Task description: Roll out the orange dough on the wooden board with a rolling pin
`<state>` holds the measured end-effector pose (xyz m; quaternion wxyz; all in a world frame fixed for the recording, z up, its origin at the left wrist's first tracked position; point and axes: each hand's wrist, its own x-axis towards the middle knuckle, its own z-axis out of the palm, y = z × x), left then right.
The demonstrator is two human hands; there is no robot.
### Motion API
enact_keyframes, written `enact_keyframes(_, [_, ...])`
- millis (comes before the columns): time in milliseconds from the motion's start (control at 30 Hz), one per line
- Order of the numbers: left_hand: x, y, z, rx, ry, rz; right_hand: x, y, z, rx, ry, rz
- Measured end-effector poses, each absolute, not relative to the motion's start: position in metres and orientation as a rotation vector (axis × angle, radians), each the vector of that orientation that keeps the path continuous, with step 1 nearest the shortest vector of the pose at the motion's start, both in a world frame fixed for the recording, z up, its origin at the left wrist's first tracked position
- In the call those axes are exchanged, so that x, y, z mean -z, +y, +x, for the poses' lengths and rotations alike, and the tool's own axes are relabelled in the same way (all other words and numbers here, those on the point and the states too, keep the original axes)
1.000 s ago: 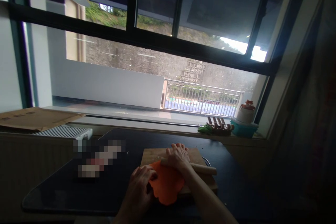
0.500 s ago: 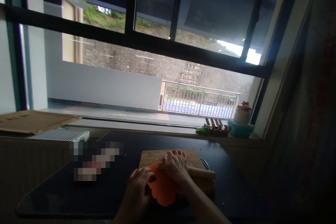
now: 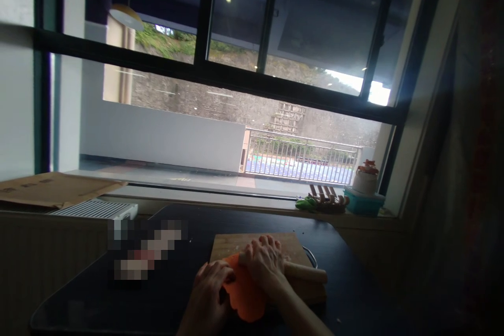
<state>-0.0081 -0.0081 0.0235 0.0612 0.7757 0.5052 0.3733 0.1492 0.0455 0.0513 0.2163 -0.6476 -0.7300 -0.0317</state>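
Note:
A flat sheet of orange dough [image 3: 247, 295] lies partly on a wooden cutting board [image 3: 230, 242], its wavy near end reaching past the board's front edge. My left hand [image 3: 211, 286] has its fingers curled with the tips pinching the dough's left edge. Across the board rests a pale wooden rolling pin [image 3: 309, 274], its right end sticking out to the side. My right hand [image 3: 264, 263] lies over the pin's left part, fingers bent around it and pressing it down on the dough. The pin's left end is hidden beneath that hand.
The board sits on a dark table [image 3: 157, 294]; a metal handle [image 3: 312, 256] shows at its right. Blurred-out items [image 3: 145, 257] lie at left. By the window stand a teal box [image 3: 364, 202], a brown rack [image 3: 328, 200] and a cardboard sheet [image 3: 59, 189].
The whole view has shifted a little, so everything appears slightly lower and to the right. Both hands keep nearly the same hold on the dough and the rolling pin.

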Motion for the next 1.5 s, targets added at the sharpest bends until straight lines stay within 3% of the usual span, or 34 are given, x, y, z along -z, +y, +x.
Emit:
enact_keyframes(833, [-0.02, -0.007, -0.011, -1.151, 1.528, 2.333, -0.068, 0.086, 0.157, -0.045, -2.025, -1.967])
enact_keyframes(1133, [-0.021, -0.008, -0.01, -1.221, 1.494, 2.332, -0.055, 0.047, 0.152, 0.027, -2.105, -1.765])
enact_keyframes(1500, [-0.022, -0.009, -0.009, -1.156, 1.513, 2.354, -0.061, 0.071, 0.156, 0.038, -2.107, -1.825])
